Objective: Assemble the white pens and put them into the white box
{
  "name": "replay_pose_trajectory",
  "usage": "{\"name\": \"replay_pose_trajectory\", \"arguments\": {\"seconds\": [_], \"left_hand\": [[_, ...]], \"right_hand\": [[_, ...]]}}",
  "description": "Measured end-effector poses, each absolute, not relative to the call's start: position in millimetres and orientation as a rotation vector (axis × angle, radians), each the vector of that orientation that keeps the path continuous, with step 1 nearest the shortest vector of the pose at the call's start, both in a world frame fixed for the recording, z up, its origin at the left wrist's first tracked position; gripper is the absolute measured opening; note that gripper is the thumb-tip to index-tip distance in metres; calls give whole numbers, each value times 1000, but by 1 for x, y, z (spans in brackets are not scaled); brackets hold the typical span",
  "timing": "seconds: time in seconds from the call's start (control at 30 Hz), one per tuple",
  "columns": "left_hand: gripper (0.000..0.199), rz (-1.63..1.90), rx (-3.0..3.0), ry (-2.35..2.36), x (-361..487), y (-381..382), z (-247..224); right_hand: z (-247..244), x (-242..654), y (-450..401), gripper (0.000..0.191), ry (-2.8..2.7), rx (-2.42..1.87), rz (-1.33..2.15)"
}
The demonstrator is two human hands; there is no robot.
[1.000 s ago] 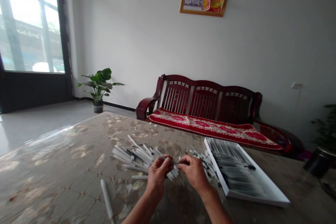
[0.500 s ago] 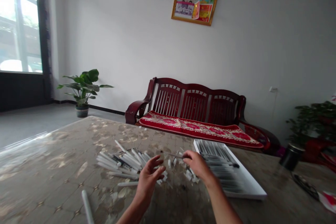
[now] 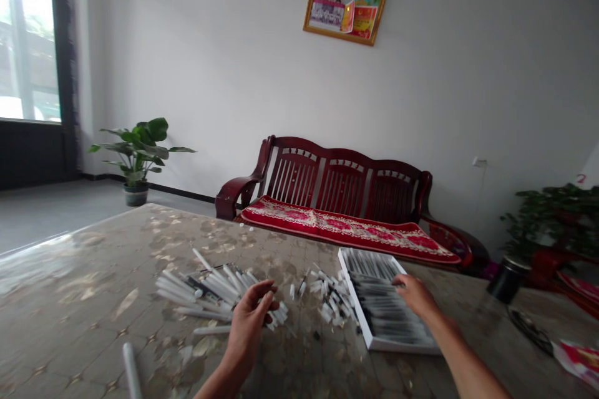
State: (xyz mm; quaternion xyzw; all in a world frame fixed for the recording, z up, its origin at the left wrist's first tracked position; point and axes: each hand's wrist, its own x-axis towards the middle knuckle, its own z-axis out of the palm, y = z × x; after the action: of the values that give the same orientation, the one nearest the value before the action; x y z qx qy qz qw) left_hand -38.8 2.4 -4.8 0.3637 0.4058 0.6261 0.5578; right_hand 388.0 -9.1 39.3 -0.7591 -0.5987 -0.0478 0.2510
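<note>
My left hand (image 3: pixel 250 312) is over the near end of a pile of whitish, translucent pen-like tubes (image 3: pixel 219 287). Its fingers are loosely curled, with a gap at the thumb and nothing visible between them. My right hand (image 3: pixel 416 296) is over a white shallow box (image 3: pixel 369 330) filled with rows of thin grey-and-dark sticks (image 3: pixel 397 318). The fingertips there are pinched together at the upper rows; what they hold is hidden. Small white caps (image 3: pixel 332 302) lie in a heap left of the box.
One loose tube (image 3: pixel 131 371) lies at the table's near left. The patterned tabletop (image 3: pixel 84 299) reaches towards a red wooden bench (image 3: pixel 322 181). A black cylindrical container (image 3: pixel 508 280) stands right of the box, near a dark cord-like thing (image 3: pixel 531 330) and a red-and-white packet (image 3: pixel 580 358).
My right hand has moved right, from above the small caps to the box, and the thin stick it held no longer shows. The left hand's fingers have drawn closer together. The view has shifted slightly.
</note>
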Motion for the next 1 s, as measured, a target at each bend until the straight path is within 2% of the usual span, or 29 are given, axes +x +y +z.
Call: {"name": "replay_pose_trajectory", "arguments": {"seconds": [0.2,0.37,0.6,0.83,1.0], "left_hand": [[50,1453,873,972,-41,2,-5],[49,1432,860,990,-43,-1,-3],[45,1431,830,971,-41,-1,-2],[44,1431,795,975,-42,-1,2],[45,1500,739,967,-47,2,4]], "right_hand": [[35,351,30,44,-1909,-2030,-15],[29,320,35,45,-2067,-2045,67],[28,328,6,50,-2156,-2109,19],[21,307,3,62,-2075,-2426,32],[14,302,-3,66,-2023,-2465,-40]]}}
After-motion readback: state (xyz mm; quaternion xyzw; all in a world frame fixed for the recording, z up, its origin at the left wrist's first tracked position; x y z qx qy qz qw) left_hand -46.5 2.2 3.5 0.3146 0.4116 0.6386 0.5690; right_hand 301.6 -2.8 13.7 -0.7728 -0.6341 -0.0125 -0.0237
